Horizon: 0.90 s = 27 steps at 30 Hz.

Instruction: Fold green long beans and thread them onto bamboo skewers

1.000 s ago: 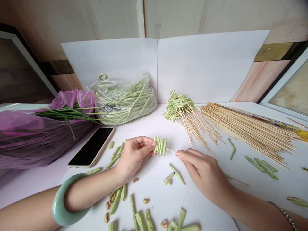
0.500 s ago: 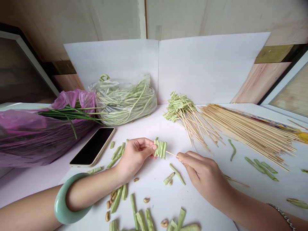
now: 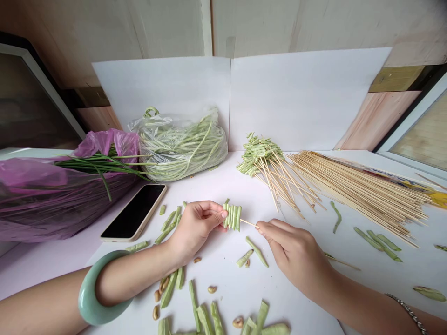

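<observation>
Several short green bean pieces (image 3: 233,217) sit side by side, threaded across a thin wooden skewer (image 3: 248,223). My left hand (image 3: 198,228) is closed, thumb and fingers pinching the bean pieces at their left end. To the right, my right hand (image 3: 293,249) grips the skewer's bare shaft; the stretch of it behind the fingers is hidden, and a stick end shows again beyond the hand. Below the hands lie loose bean pieces (image 3: 256,251) and a few brown bean seeds (image 3: 212,289) on the white surface.
Finished bean skewers (image 3: 261,156) are piled at the back, beside a large bundle of bare skewers (image 3: 356,190). Long beans fill a clear plastic bag (image 3: 185,146). A phone (image 3: 134,214) and a purple bag (image 3: 45,200) lie at left. More bean pieces (image 3: 379,244) are at right.
</observation>
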Each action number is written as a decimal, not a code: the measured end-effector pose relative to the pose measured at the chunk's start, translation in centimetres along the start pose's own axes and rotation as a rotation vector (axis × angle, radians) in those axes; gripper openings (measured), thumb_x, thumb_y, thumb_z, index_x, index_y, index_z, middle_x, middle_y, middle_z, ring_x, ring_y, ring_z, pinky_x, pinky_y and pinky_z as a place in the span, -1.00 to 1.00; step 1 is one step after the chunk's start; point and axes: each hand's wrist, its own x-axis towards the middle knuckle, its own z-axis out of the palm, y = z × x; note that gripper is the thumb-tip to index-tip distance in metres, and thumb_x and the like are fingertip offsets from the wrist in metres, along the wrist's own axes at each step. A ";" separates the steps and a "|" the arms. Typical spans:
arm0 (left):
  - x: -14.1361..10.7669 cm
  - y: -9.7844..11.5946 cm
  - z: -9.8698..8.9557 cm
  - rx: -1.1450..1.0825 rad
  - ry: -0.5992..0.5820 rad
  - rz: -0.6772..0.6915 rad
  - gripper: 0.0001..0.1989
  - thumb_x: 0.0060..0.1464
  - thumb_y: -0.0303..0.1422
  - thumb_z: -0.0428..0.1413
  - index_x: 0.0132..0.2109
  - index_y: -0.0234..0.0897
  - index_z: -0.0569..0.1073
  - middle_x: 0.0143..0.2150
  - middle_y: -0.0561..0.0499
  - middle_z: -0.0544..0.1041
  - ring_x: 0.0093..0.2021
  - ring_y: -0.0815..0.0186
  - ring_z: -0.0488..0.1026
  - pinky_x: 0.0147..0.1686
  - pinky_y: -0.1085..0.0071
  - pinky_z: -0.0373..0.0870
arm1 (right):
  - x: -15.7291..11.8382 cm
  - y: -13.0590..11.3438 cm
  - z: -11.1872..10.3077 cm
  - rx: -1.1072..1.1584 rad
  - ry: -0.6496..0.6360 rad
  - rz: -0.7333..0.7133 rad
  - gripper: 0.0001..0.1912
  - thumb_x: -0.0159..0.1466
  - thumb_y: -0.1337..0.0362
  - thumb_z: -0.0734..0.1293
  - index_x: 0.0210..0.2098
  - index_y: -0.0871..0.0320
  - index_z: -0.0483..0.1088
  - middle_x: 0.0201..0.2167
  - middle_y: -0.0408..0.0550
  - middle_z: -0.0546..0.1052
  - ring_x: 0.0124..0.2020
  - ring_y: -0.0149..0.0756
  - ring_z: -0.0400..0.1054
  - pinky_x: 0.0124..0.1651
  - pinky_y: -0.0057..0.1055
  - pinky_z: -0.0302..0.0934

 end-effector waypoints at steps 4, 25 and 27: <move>0.0 0.0 0.1 0.001 0.004 -0.006 -0.70 -0.28 -0.24 0.39 -0.48 -0.39 0.53 -0.53 -0.01 0.53 -0.52 0.39 0.42 -0.41 0.48 0.41 | 0.0 0.0 0.0 -0.005 0.002 -0.002 -0.67 0.28 0.55 0.07 -0.34 0.24 0.44 -0.60 -0.14 0.35 -0.59 -0.44 0.26 -0.51 -0.54 0.18; -0.4 0.3 0.4 0.015 0.013 -0.009 -0.64 -0.31 -0.19 0.38 -0.50 -0.40 0.49 -0.56 0.01 0.52 -0.53 0.41 0.42 -0.43 0.50 0.42 | 0.0 0.0 0.1 -0.009 0.029 -0.027 -0.67 0.26 0.57 0.08 -0.34 0.28 0.45 -0.61 -0.13 0.35 -0.60 -0.44 0.27 -0.52 -0.55 0.18; -0.4 0.3 0.4 0.017 0.010 -0.007 -0.65 -0.30 -0.19 0.38 -0.50 -0.40 0.48 -0.56 0.01 0.52 -0.54 0.41 0.42 -0.44 0.50 0.42 | -0.1 0.0 0.1 -0.009 0.031 -0.029 -0.67 0.26 0.57 0.08 -0.33 0.27 0.45 -0.60 -0.13 0.36 -0.59 -0.44 0.27 -0.52 -0.56 0.18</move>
